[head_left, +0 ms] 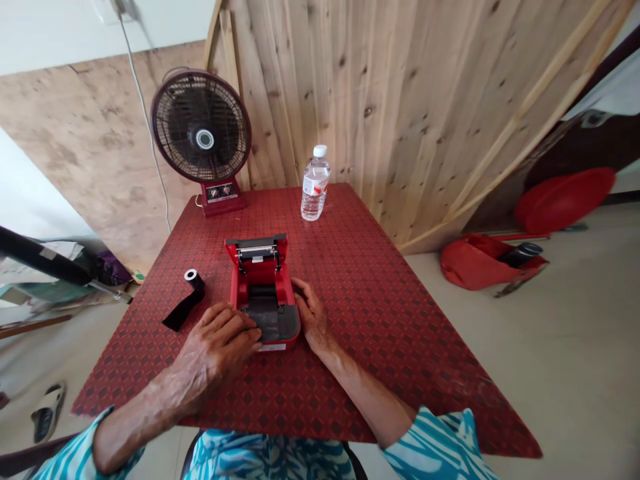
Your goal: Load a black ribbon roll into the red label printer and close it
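A small red thermal printer (294, 308) stands on the table with its black-and-red lid (257, 248) tipped up and back. Inside lies a dark roll (263, 291), and a black strip (265, 320) runs from it over the front part. My left hand (220, 343) curls over the front left corner of the printer, fingertips on the strip's near end; its thumb is hidden. Along the printer's right side, my right hand (313, 313) steadies the casing with bent fingers. Left of the printer is a partly unwound black roll (192, 283) with a pale core.
The red patterned table (380, 313) carries a dark red fan (203, 133) at the back left and a water bottle (315, 187) at the back. Behind it is a wooden panel wall (370, 87). A red dustpan-like container (470, 263) and a slipper (49, 412) lie on the floor.
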Demonstrator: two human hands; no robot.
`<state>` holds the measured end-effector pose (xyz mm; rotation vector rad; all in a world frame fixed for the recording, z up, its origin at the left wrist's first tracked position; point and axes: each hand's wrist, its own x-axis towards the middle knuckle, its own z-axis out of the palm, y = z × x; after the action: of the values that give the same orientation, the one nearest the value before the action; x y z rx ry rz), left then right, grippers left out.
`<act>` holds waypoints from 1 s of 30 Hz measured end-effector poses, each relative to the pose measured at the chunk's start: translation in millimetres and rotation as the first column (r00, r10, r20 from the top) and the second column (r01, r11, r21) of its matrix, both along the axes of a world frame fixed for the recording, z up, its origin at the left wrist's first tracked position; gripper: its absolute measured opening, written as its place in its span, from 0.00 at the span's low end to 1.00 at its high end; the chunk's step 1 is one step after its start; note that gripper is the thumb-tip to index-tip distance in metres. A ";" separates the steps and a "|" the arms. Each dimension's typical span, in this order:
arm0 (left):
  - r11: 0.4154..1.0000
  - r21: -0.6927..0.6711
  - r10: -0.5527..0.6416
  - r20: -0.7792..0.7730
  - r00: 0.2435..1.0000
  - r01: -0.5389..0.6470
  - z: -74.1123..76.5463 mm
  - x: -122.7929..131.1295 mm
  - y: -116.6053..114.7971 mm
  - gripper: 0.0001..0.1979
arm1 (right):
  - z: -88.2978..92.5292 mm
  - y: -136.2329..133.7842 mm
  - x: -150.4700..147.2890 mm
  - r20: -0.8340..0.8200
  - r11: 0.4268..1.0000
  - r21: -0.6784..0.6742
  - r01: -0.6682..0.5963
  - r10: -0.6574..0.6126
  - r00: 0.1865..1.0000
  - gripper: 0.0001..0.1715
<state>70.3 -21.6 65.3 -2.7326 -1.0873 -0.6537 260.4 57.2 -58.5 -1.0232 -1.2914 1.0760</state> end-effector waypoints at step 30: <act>0.993 0.089 0.068 0.064 0.996 -0.074 -15.4 2.1 -10.1 0.07 | 50.1 16.5 11.3 0.162 0.988 0.135 -0.071 0.049 0.986 0.10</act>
<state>72.5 -31.7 49.9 -2.6002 -1.1328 -0.7612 271.7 73.7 -8.4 -0.9844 -1.5133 0.9492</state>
